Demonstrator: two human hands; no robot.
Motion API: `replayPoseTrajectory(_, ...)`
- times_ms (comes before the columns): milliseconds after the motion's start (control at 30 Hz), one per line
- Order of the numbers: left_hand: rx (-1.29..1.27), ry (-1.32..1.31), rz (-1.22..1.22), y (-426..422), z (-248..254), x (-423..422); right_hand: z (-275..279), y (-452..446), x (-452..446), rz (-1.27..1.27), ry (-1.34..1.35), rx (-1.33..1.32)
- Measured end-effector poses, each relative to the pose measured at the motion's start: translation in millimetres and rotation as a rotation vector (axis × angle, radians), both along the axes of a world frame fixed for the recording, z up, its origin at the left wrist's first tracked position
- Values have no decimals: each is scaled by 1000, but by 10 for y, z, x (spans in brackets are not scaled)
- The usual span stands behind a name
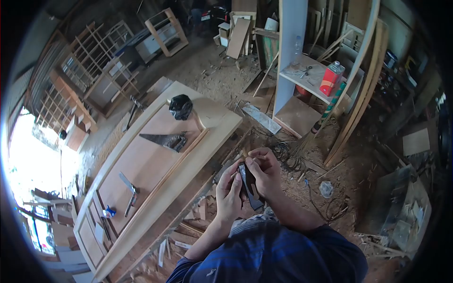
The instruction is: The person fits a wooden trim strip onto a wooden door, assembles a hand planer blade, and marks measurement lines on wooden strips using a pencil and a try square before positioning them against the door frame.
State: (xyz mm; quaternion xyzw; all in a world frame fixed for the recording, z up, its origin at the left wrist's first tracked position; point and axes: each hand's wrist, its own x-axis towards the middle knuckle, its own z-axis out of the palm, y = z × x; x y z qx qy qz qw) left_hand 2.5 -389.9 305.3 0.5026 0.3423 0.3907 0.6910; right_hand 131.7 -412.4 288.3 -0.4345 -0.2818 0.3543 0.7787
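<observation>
Close in front of my body, both hands meet around a dark, narrow tool [255,202] with a flared lower end; its exact kind I cannot make out. My left hand [228,191] is closed around its left side, the thumb lying along the upper part. From the right, my right hand [265,173] pinches the tool's top end. A small tan piece shows by the right fingertips, too small to name. Left of my hands lies a wooden door panel [207,148], bearing a handsaw [163,141], a black plastic bag [180,107] and a folding-type metal tool [129,193].
A blue-and-white item [109,212] sits at the panel's lower end. To the right stands an open cabinet [288,47] with a red can [331,78] on its shelf. A broom [309,141] leans there. Wood scraps, shavings and a crumpled clear plastic piece [326,189] litter the floor.
</observation>
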Motion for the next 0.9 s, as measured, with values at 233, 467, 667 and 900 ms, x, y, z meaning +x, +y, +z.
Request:
replayPoseTrajectory(233,-18,-149,-145,-81,107,-47,241,-298,129,-99,169,118)
replayPoseTrajectory(467,-116,-249,-209,-185,71,-195,128,-482,-16,31,-92,19)
replayPoseTrajectory(667,-107,-218,-247,-238,67,-15,102,-539,135,83,-51,8)
replayPoseTrajectory(900,-58,-152,-176,-218,-124,746,-94,-395,873,36,-42,23)
